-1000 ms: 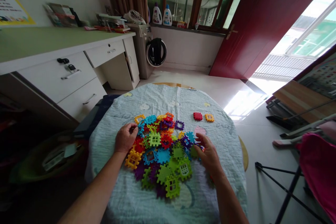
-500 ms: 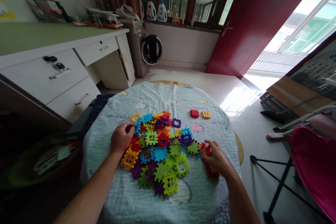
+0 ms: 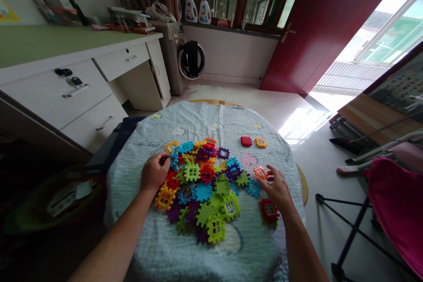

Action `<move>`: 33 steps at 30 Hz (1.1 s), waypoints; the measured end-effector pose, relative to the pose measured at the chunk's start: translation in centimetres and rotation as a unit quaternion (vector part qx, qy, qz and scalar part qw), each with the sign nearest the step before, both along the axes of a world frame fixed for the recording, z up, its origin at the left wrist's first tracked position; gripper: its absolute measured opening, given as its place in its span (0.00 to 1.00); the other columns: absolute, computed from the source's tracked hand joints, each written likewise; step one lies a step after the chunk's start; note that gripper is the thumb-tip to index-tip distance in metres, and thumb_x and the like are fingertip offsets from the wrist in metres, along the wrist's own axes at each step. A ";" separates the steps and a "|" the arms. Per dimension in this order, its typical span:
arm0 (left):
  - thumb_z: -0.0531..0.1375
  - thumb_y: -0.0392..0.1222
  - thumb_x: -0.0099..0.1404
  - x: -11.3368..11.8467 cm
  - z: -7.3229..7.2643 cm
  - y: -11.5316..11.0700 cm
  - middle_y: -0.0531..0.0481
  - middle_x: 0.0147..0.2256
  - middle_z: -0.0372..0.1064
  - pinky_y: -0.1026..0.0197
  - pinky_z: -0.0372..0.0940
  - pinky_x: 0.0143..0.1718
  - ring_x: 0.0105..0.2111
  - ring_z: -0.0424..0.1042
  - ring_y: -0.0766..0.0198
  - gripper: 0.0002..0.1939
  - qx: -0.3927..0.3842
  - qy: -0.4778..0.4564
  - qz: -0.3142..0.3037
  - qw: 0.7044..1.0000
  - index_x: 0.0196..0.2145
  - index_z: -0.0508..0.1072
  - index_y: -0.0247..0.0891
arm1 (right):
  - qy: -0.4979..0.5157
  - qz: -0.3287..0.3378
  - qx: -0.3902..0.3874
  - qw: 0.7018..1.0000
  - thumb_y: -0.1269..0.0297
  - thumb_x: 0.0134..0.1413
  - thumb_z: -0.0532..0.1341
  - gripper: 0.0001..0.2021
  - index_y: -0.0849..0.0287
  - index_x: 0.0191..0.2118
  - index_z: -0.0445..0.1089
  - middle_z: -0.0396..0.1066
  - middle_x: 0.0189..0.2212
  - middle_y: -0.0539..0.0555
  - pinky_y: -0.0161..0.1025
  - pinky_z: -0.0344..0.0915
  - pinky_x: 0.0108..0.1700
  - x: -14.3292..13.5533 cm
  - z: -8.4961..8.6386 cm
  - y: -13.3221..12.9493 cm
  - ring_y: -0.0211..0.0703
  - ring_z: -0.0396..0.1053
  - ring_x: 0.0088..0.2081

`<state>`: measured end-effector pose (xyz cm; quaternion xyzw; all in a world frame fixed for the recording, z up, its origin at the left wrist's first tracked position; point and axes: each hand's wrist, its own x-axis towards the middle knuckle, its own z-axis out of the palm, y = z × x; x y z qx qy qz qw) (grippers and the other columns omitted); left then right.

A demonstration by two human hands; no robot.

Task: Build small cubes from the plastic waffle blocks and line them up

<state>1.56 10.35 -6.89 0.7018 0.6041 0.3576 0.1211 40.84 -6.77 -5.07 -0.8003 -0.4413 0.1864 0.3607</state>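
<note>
A heap of colourful plastic interlocking tiles with notched edges, including a light blue tile (image 3: pixel 203 191) and a yellow-green window tile (image 3: pixel 216 228), lies on the cloth. My left hand (image 3: pixel 153 172) rests at the heap's left side, fingers curled beside the blue tiles; what they hold, if anything, is hidden. To the right, my right hand (image 3: pixel 276 187) has an orange window tile (image 3: pixel 260 172) between thumb and fingers. Just below that tile is a blue tile (image 3: pixel 253 187). A red window tile (image 3: pixel 269 210) sits under my right wrist, over a green one.
A pale blue cloth (image 3: pixel 198 123) covers the round table. Beyond the heap lie a red tile (image 3: pixel 246 141) and a yellow window tile (image 3: pixel 261 142). A pink folding chair (image 3: pixel 393 202) stands at right, a white desk (image 3: pixel 82 92) at left, and a washing machine (image 3: pixel 172 53) behind.
My right hand has moved the orange tile away from me, uncovering the blue tile and more of the red window tile. My left hand stays at the heap's left side.
</note>
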 end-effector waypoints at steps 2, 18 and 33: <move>0.53 0.46 0.58 0.0 0.0 0.0 0.46 0.35 0.74 0.55 0.66 0.46 0.38 0.72 0.55 0.11 0.000 0.001 0.001 1.000 0.32 0.73 0.40 | 0.028 0.012 0.001 1.000 0.45 0.46 0.61 0.31 0.57 0.55 0.63 0.66 0.45 0.59 0.42 0.71 0.37 0.4 0.4 -0.4 0.47 0.71 0.39; 0.53 0.45 0.59 -0.3 -0.2 0.0 0.47 0.35 0.74 0.56 0.66 0.45 0.38 0.72 0.56 0.11 0.001 0.000 -0.012 1.000 0.33 0.73 0.39 | -0.057 0.137 -0.069 0.987 0.64 0.43 0.59 0.20 0.55 0.47 0.69 0.72 0.41 0.54 0.41 0.66 0.45 -2.5 1.9 -5.3 0.46 0.71 0.40; 0.54 0.44 0.59 -0.5 -0.8 0.1 0.46 0.36 0.74 0.55 0.66 0.45 0.39 0.72 0.56 0.11 0.013 -0.017 -0.017 1.000 0.34 0.73 0.39 | 0.301 0.029 0.123 0.945 0.52 0.43 0.69 0.19 0.57 0.39 0.69 0.74 0.30 0.51 0.39 0.69 0.33 -6.6 1.5 0.2 0.42 0.72 0.31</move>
